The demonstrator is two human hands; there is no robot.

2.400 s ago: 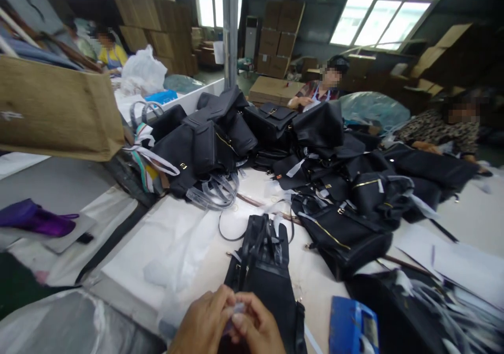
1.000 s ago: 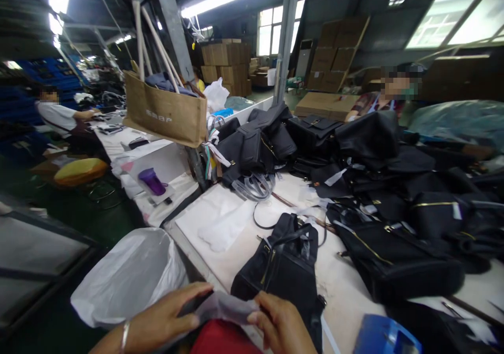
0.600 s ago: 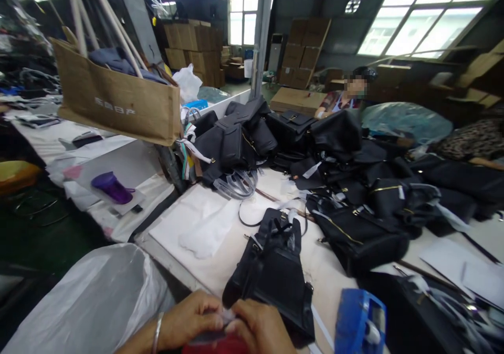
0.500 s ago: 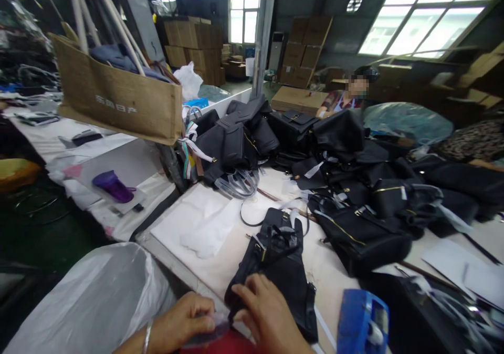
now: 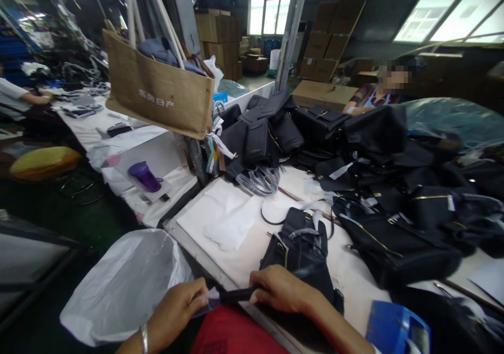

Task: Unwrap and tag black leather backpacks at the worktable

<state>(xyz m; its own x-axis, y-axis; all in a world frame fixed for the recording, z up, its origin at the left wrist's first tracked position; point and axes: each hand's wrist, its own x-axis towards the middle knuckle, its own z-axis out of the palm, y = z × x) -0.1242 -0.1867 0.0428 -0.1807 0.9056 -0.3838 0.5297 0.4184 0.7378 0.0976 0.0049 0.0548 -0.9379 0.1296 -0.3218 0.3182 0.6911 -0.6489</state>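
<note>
My left hand (image 5: 181, 306), with a silver bracelet at the wrist, is closed on a piece of clear plastic film (image 5: 212, 297). My right hand (image 5: 281, 289) grips a black strap (image 5: 238, 295) that stretches between the two hands and meets the film. A black backpack (image 5: 305, 257) with gold buckles lies on the table just beyond my right hand, which covers its lower part. Whether the strap joins this backpack is hidden. Red cloth (image 5: 232, 333) shows below my hands.
A bin lined with a white bag (image 5: 118, 285) stands left of the table edge. Black bags (image 5: 397, 233) pile up rightward and behind. A blue tape dispenser-like object (image 5: 394, 325) sits at front right. A tan tote (image 5: 157, 89) hangs above; a co-worker (image 5: 374, 94) is behind the pile.
The view has swung left. My right hand has gone from loose fingers at the backpack's lower edge to gripping the strap, now drawn taut between both hands.
</note>
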